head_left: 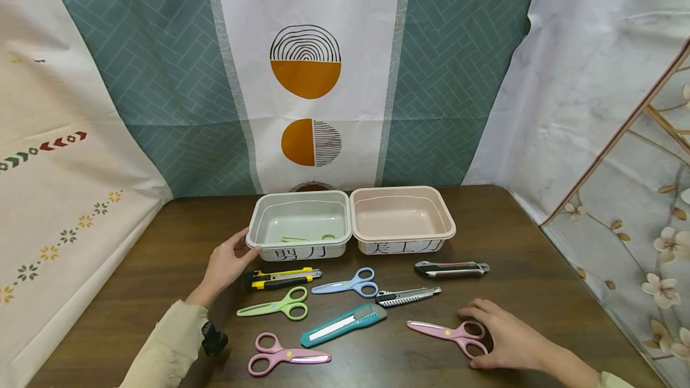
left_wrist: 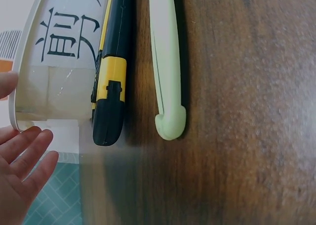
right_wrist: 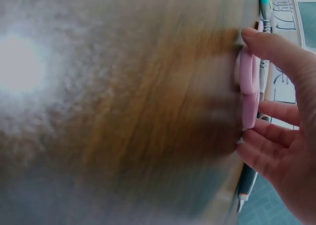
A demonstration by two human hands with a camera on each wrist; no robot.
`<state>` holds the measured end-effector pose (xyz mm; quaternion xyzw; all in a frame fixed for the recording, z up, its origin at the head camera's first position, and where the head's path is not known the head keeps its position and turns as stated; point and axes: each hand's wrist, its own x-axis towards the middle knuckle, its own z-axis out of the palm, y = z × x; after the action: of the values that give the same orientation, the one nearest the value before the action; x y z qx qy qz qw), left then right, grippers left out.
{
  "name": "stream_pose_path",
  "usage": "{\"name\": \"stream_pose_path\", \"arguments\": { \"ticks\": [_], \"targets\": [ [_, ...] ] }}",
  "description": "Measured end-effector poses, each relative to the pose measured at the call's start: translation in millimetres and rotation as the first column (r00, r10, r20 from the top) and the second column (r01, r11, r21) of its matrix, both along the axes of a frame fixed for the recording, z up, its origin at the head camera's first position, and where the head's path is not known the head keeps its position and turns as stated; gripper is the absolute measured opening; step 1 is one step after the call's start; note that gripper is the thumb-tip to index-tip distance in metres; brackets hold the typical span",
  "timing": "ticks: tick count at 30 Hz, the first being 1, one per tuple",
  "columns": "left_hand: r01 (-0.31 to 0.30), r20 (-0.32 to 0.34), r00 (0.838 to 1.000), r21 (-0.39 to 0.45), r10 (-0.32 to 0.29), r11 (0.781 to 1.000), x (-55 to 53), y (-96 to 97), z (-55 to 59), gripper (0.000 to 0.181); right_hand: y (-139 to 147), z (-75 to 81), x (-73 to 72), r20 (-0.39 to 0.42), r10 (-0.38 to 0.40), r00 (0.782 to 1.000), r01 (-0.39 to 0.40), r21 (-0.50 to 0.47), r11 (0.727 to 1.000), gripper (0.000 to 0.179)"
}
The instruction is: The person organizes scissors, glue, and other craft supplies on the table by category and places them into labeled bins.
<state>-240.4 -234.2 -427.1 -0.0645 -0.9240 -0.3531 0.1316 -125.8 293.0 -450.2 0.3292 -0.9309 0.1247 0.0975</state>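
My left hand [head_left: 229, 262] is at the front left corner of a pale grey-green box [head_left: 302, 197], thumb by the front and fingers along the left side. In the left wrist view those fingers [left_wrist: 24, 153] look fairly straight. Inside this box lies a pair of green scissors [head_left: 309, 238]. Over at the right, my right hand [head_left: 504, 337] spreads its thumb and fingers around the handles of pink scissors [head_left: 450, 333], which lie flat on the table. In the right wrist view the thumb and fingers stand on either side of the pink handle [right_wrist: 249, 76]; firm contact cannot be told.
Beside the first box stands a pinkish-beige box [head_left: 401, 238]. On the table [head_left: 205, 226] lie a yellow-black cutter [head_left: 283, 278], green scissors [head_left: 275, 306], blue scissors [head_left: 350, 285], a teal cutter [head_left: 345, 325], a silver-black cutter [head_left: 406, 297], a grey-black cutter [head_left: 453, 269] and other pink scissors [head_left: 286, 354].
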Motion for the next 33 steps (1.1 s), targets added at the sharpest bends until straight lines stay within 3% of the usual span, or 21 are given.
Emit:
{"name": "stream_pose_path", "arguments": {
  "ticks": [11, 19, 33],
  "targets": [
    [0.001, 0.004, 1.000, 0.010, -0.001, 1.000, -1.3, -0.8, -2.6, 0.060, 5, 0.3, 1.0, 0.013, 0.076, 0.997, -0.075, -0.034, 0.997, 0.058],
    [0.003, 0.008, 1.000, 0.012, -0.003, 1.000, -1.2, -1.1, -2.7, 0.060, 2, 4.5, -3.6, 0.097, 0.113, 0.989, -0.106, -0.073, 0.992, 0.048],
    [0.007, 0.011, 1.000, 0.017, -0.007, 1.000, -1.4, -1.3, -3.0, 0.060, -5, 6.4, -10.3, 0.033, 0.130, 0.991, -0.129, -0.043, 0.991, 0.045]
  ]
}}
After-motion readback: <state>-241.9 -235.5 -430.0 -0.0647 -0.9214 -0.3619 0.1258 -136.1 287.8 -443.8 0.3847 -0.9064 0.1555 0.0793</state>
